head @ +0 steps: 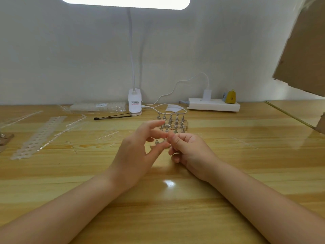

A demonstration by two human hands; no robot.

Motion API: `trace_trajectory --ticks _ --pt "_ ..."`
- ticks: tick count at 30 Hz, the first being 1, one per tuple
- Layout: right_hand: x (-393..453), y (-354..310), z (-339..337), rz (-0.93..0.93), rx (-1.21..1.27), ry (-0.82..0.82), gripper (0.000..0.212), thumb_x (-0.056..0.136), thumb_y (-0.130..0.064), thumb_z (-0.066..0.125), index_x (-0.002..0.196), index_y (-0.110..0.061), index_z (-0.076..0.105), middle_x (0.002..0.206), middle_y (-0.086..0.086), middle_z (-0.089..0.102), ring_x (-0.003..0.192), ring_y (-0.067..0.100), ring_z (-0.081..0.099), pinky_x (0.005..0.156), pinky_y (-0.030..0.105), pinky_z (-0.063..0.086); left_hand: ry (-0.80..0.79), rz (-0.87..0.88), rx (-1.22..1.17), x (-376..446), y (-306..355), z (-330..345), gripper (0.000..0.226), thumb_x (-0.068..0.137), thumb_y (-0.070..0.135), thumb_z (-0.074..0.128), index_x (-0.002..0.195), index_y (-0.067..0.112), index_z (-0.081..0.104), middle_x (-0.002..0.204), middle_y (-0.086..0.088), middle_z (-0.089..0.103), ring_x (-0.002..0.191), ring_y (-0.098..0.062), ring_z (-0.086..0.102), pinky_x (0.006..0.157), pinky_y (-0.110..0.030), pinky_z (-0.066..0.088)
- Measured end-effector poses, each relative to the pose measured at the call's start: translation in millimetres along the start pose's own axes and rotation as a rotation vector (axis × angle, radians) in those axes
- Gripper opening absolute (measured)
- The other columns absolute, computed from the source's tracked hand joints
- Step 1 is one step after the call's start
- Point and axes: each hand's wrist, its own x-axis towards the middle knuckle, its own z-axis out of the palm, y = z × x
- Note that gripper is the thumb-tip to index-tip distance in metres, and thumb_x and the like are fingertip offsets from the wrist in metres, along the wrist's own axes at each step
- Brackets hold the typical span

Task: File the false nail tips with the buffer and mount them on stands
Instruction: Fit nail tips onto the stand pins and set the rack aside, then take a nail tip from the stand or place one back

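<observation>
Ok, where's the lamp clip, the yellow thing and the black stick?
lamp clip [134,102], head view, on its white body.
yellow thing [230,97], head view, on its front face.
black stick [112,117], head view, midway along its shaft.

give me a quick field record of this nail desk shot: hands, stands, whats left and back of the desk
left hand: fingers spread, relaxed, in front of the stands
right hand: fingers curled, fingertips meeting the left hand's; any nail tip held is too small to tell
stands: rows of small metal holders on wooden bars
left side: empty tip strips
back: clip lamp, power strip, bagged tips
</observation>
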Motion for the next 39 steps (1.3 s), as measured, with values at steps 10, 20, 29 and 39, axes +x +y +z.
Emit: trace_trajectory --ticks 10,20,29,39 --pt "0.1 0.9 3.0 -0.048 -0.069 -0.014 0.030 0.070 -0.051 0.068 0.064 -0.022 0.070 0.061 -0.002 0.060 0.059 0.012 0.051 0.050 0.022 0.041 0.027 -0.107 -0.061 -4.1 -3.3 1.7 0.062 0.075 0.019 0.079 0.127 0.028 0.047 0.087 0.016 0.071 0.086 0.000 0.066 0.078 -0.016 0.050" --pt "-0.3 1.4 1.8 -0.034 -0.114 0.018 0.032 0.071 -0.055 0.068 0.065 -0.024 0.069 0.060 0.000 0.059 0.052 0.013 0.049 0.052 0.021 0.042 -0.042 -0.114 0.042 -5.1 -9.4 2.8 0.016 0.077 0.046 0.064 0.091 0.038 0.066 0.086 0.019 0.067 0.081 -0.005 0.062 0.068 -0.017 0.047" --pt "-7.9 -1.8 10.9 -0.139 -0.378 0.216 0.027 0.093 -0.037 0.057 0.086 -0.013 0.065 0.059 -0.007 0.057 0.052 0.007 0.053 0.053 0.026 0.045 -0.048 -0.195 0.393 -1.6 -27.9 -2.6 0.014 0.087 0.040 0.063 0.092 0.027 0.065 0.084 0.023 0.055 0.089 -0.014 0.055 0.081 -0.035 0.038" --pt "-5.3 3.3 2.2 -0.274 -1.267 0.319 0.022 0.092 -0.031 0.051 0.095 -0.022 0.071 0.082 -0.007 0.065 0.078 0.015 0.058 0.062 0.027 0.046 -0.187 -0.254 0.390 -0.1 -33.8 3.4 0.010 0.093 0.041 0.053 0.096 0.033 0.047 0.086 0.021 0.055 0.097 -0.011 0.053 0.083 -0.025 0.025"
